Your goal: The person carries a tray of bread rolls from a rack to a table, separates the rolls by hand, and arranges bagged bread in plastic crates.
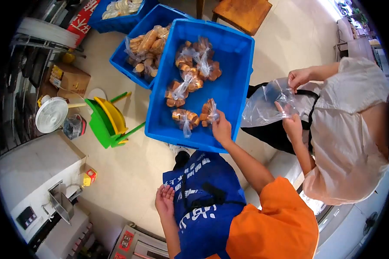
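My right hand [221,130] reaches into the near right corner of a large blue crate [246,86], its fingers closed at the gathered neck of a clear bag of bread [207,110]. Beside it lies another bag of bread [186,117] with its twisted end towards me. Several more bagged brown loaves [194,60] sit along the left and far side of the crate. My left hand [164,200] is held by my blue apron [207,181], palm up, fingers loosely spread and holding nothing.
At the right a co-worker's hands [291,123] hold a clear plastic bag [268,103]. Two more blue crates with baked goods [149,43] stand at the far left. A green and yellow chair [108,121], a white fan [52,114] and a wooden stool [242,13] surround the crates.
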Motion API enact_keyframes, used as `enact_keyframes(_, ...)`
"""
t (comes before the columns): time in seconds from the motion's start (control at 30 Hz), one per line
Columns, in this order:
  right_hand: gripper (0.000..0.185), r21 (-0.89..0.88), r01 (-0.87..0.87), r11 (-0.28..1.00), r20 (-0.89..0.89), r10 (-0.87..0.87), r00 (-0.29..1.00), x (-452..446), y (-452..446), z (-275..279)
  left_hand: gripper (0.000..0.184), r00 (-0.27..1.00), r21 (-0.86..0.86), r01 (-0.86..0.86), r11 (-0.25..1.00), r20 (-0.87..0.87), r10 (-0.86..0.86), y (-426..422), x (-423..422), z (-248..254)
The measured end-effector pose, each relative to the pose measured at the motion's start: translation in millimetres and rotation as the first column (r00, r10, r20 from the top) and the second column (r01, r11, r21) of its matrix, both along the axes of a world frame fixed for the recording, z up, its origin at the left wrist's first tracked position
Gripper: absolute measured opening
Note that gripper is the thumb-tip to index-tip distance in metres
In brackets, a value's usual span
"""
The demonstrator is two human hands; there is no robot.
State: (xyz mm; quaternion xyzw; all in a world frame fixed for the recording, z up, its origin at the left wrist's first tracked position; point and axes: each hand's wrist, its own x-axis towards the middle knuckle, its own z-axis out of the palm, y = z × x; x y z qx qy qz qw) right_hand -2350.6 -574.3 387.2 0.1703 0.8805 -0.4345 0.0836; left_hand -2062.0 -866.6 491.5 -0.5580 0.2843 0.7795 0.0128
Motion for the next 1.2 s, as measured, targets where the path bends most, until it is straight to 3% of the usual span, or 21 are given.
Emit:
enact_keyframes(0.2,0.04,-0.147,-0.217,0.965,-0.156,0.194,0.968,13,-16,24,0.035,1.0,0.009,0.016,1.0,0.016,-0.017,6,-7,1)
enact_keyframes(0.23,0.033,-0.171,-0.216,0.961,-0.054,0.209,0.976,16,-18,28,0.035,1.0,0.009,0.016,1.0,0.01,-0.017,6,-7,1)
enact_keyframes(0.37,0.02,-0.153,-0.238,0.959,-0.106,0.224,0.969,28,-28,21,0.035,1.0,-0.001,0.01,1.0,0.005,-0.01,8,-5,1)
enact_keyframes(0.47,0.022,-0.124,-0.286,0.95,-0.1,0.275,0.956,33,-28,25,0.035,1.0,0.004,0.002,1.0,0.005,-0.002,7,1,-4)
enact_keyframes(0.67,0.019,-0.225,-0.298,0.928,-0.04,0.297,0.954,28,-30,11,0.035,0.999,-0.006,-0.031,0.999,0.026,0.032,12,6,-2)
enact_keyframes(0.8,0.02,-0.468,-0.04,0.883,0.145,0.122,0.982,-31,-30,-36,0.037,0.998,-0.024,-0.059,0.998,0.035,0.06,12,17,-2)
enact_keyframes(0.9,0.035,-0.441,0.315,0.841,0.158,-0.272,0.949,-129,-19,-106,0.039,0.993,-0.072,-0.08,0.994,0.079,0.086,16,41,-6)
enact_keyframes(0.97,0.041,-0.587,0.595,0.55,0.387,-0.455,0.802,-200,-19,-91,0.039,0.988,-0.114,-0.088,0.989,0.114,0.102,24,56,-3)
enact_keyframes(1.03,0.026,-0.708,0.652,0.272,0.576,-0.314,0.755,-250,-7,-102,0.039,0.983,-0.151,-0.099,0.984,0.14,0.121,35,68,3)
enact_keyframes(1.1,0.014,-0.746,0.645,0.166,0.607,-0.23,0.761,-292,5,-133,0.039,0.971,-0.163,-0.119,0.979,0.189,0.149,42,78,4)
enact_keyframes(1.2,0.006,-0.806,0.568,0.165,0.542,-0.179,0.821,-328,37,-104,0.037,0.961,-0.173,-0.168,0.971,0.189,0.2,53,81,14)
